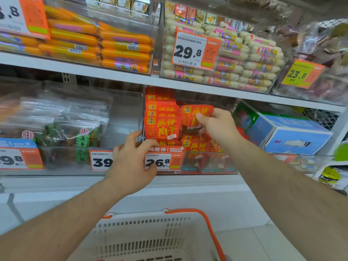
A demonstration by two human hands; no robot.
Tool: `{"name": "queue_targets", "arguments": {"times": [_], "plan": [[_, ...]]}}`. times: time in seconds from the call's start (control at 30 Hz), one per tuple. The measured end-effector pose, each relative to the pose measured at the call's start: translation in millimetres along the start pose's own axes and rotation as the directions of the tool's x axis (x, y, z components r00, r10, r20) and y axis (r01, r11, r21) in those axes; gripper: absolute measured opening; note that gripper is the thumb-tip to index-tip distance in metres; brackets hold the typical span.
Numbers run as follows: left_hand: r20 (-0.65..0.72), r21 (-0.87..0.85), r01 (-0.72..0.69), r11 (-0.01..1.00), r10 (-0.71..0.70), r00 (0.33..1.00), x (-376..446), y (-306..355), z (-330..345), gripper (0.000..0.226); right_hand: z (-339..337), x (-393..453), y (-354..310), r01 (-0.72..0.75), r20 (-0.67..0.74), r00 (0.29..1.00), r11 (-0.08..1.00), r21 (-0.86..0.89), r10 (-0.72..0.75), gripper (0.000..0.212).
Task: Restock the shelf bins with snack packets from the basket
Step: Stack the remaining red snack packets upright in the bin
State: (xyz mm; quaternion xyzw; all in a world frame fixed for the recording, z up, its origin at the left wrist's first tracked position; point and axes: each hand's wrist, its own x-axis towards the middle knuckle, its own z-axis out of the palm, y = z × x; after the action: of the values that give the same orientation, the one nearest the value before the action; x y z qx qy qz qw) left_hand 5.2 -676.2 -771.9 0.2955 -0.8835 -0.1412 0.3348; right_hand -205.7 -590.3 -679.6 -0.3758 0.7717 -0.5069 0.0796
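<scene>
shelf point(169, 82) carries clear bins; white basket point(150, 234) sits below, near the camera. the middle bin point(188, 162) holds red packets. left hand point(130, 164) grips the bin's front edge. right hand point(218, 127) pinches one red packet point(190, 113) above the bin.

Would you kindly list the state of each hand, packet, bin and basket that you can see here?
Right hand: pinches a red packet.
Red packet: held upright above the bin's right side.
Left hand: grips the bin's front left corner.
Red packet bin: partly filled, upright stack at left.
Basket: below the shelf, contents not visible.
Clear bin left of it: right part bare.
</scene>
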Motion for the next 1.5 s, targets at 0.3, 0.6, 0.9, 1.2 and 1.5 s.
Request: {"name": "queue_targets", "arguments": {"times": [0.3,0.6,0.9,1.2,1.5], "plan": [[0.014,0.009,-0.016,1.0,0.016,1.0,-0.3,-3.9,1.7,0.06,12.1,7.0,5.0,-0.184,-0.014,0.983,0.979,-0.083,0.184,0.037],[0.004,-0.013,0.0,1.0,0.0,1.0,-0.8,-1.0,1.7,0.061,9.2,1.5,4.8,-0.199,0.029,0.978,0.97,-0.138,0.205,0.045],[-0.135,0.142,-0.491,0.859,0.508,0.851,-22.7,-8.7,13.4,0.039,9.7,-21.0,23.4,0.007,-0.342,0.928,0.928,-0.372,-0.144,0.056],[0.669,0.153,-0.004,0.988,-0.1,0.737,-83.5,-69.7,29.7,0.032,134.4,-134.9,105.7,0.464,0.278,0.878,0.835,-0.295,-0.39,0.016],[0.758,0.361,0.026,0.932,-0.309,0.574,-126.4,-119.5,31.6,0.037,256.8,-210.9,218.0,-0.368,0.577,0.42,0.712,-0.598,0.701,0.019]]}}
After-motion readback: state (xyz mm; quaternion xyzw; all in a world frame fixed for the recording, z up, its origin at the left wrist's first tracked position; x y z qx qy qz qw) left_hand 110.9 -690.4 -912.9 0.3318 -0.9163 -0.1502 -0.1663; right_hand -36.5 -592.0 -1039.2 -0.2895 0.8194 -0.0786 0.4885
